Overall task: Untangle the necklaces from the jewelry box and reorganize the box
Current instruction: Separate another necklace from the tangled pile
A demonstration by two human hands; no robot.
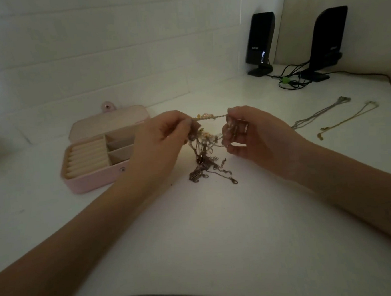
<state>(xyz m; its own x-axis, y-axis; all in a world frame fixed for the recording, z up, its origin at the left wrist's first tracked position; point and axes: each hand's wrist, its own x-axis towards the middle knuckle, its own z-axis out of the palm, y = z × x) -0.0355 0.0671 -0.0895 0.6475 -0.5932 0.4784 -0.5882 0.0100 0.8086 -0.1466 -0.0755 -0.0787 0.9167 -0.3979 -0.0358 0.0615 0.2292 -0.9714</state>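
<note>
Pretty dim and underexposed overall, with the brightest patch on the bench (217,215) mid-frame. Corners fall off dark, edges bow from the wide lens, detail is soft.

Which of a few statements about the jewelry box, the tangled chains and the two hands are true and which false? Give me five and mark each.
1. The pink jewelry box lies open on the white table. True.
2. Both hands hold the tangled necklaces lifted, with the lower chains trailing on the table. True: the left hand and right hand each pinch a part.
3. The box's compartments are full of necklaces. False: the visible compartments and ring rolls show no jewelry.
4. Two separated necklaces lie stretched out to the right of the hands. True.
5. The two black speakers stand beside the box on the left. False: they stand at the far right, by the wall.
</note>
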